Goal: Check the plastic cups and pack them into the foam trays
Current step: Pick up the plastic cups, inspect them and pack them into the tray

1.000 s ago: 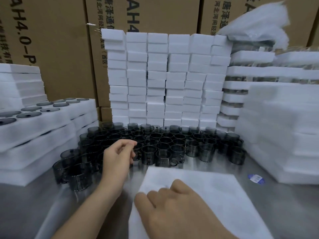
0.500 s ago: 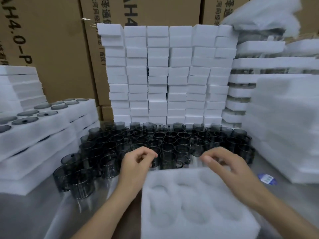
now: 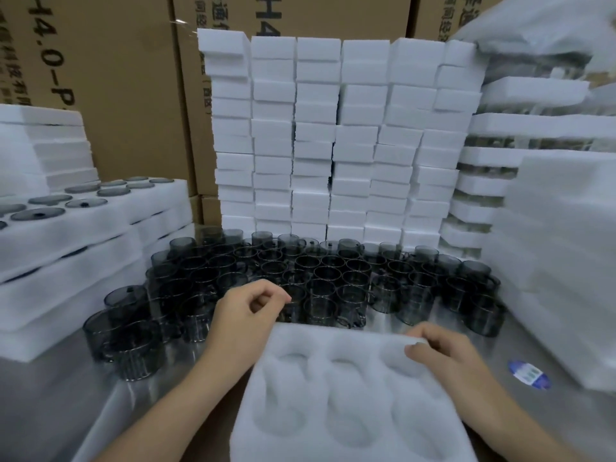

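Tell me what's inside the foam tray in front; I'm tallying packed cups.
Nothing: every visible pocket of the foam tray is empty. The right hand pinches its far edge, hiding that corner; the near end is out of frame.

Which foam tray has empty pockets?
The foam tray lying nearest, whose far edge the right hand pinches. Its pockets are bare white; the trays stacked at left show dark cups in theirs.

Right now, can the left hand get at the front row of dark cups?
Probably yes: the left hand hovers right at the front cups, beside the tray, and nothing stands between them.
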{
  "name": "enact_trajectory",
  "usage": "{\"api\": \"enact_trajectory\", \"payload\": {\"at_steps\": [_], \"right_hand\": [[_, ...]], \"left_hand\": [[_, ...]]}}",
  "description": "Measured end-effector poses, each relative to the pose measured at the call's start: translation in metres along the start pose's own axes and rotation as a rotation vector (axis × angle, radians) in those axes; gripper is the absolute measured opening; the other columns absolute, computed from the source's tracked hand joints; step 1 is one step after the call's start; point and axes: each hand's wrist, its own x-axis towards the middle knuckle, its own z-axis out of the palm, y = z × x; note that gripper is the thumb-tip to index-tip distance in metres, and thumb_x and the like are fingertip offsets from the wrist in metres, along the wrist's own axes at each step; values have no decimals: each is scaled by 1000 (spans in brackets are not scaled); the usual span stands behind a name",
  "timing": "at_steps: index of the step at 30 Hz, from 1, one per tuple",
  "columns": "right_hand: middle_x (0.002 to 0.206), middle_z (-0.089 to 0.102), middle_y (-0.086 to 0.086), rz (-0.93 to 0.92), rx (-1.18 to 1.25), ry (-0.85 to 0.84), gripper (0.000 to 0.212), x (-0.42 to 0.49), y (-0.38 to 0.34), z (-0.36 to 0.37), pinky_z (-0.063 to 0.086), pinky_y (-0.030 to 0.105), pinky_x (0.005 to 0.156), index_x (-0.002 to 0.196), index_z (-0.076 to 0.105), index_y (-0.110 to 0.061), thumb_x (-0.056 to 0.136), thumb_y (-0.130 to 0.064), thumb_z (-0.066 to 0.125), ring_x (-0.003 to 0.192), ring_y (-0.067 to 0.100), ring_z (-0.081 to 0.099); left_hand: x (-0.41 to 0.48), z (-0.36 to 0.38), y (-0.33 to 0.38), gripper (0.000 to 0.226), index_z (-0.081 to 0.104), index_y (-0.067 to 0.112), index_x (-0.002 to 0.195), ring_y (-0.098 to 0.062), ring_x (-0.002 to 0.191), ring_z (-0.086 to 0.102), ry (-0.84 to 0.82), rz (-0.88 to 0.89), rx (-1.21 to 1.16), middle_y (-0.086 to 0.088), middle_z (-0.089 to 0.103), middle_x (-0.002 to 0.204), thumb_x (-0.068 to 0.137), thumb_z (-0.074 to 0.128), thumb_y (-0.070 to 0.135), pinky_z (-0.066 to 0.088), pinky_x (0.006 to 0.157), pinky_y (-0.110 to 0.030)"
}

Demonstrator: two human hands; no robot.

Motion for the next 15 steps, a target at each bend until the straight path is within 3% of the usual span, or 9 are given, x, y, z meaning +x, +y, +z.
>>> {"api": "enact_trajectory", "payload": {"at_steps": [1, 3, 6, 9, 11, 15], "right_hand": [[80, 67, 23, -5, -6, 19, 18, 2, 2, 1, 41, 39, 70, 78, 68, -9, 96, -7, 68, 69, 23, 60], [79, 67, 21, -17, -18, 31, 21, 6, 2, 3, 42, 39, 69, 75, 68, -15, 96, -10, 69, 67, 21, 60], [86, 68, 21, -50, -13, 18, 21, 9, 1, 3, 43, 41, 75, 81, 70, -16, 101, -24, 68, 74, 23, 61], [85, 67, 16, -63, 19, 10, 37, 5, 0, 2, 43, 43, 78, 82, 69, -16, 100, -48, 63, 77, 19, 61], [89, 64, 22, -62, 16, -17, 44, 2, -1, 2, 42, 43, 77, 85, 68, -13, 101, -54, 61, 76, 20, 60], [90, 66, 21, -86, 5, -5, 44, 1, -3, 5, 44, 43, 76, 87, 70, -14, 101, -54, 60, 76, 22, 62]], "left_hand": [[0, -3, -2, 32, 79, 31, 75, -10, 69, 67, -3, 5, 28, 9, 73, 70, 98, 71, 10, 51, 66, -25], [0, -8, -5, 30, 79, 32, 75, -8, 68, 66, -9, 34, 65, 12, 74, 72, 97, 72, 14, 46, 61, -14], [-2, -11, -9, 22, 76, 36, 82, -15, 74, 64, -42, 140, 164, 11, 71, 78, 95, 74, 18, 47, 63, -17], [-4, -11, -5, 22, 74, 39, 83, -18, 77, 64, -70, 238, 232, 15, 66, 85, 95, 75, 20, 49, 66, -22], [-4, -13, -2, 21, 72, 42, 86, -18, 76, 65, -83, 269, 271, 17, 66, 92, 93, 76, 23, 54, 68, -29], [-4, -16, 0, 17, 71, 45, 98, -13, 72, 63, -162, 220, 271, 25, 59, 108, 91, 78, 32, 48, 68, -17]]}}
